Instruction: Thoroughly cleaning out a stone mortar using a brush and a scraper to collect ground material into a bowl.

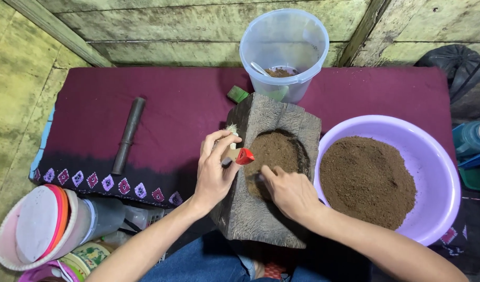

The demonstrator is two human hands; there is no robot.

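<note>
- Left hand (215, 168) is sitting at the centre of the frame, its fingers pinched around a small red-tipped tool (243, 156) with a pale handle, holding it at the left rim of the hollow.
- Right hand (290, 192) is lying just right of it, fingers curled, its fingertips pressing into the brown powder (275, 149); whether it is gripping anything cannot be told.
- Both hands are resting on a dark wooden block (263, 209) whose round hollow is holding that powder.
- At the right, a lilac basin (433, 156) is holding a heap of the same brown powder.
- At the upper centre, a clear plastic tub (284, 42) is holding a little powder and a spoon (261, 69).
- At the left, a dark rod (128, 134) is lying on the maroon cloth (172, 104).
</note>
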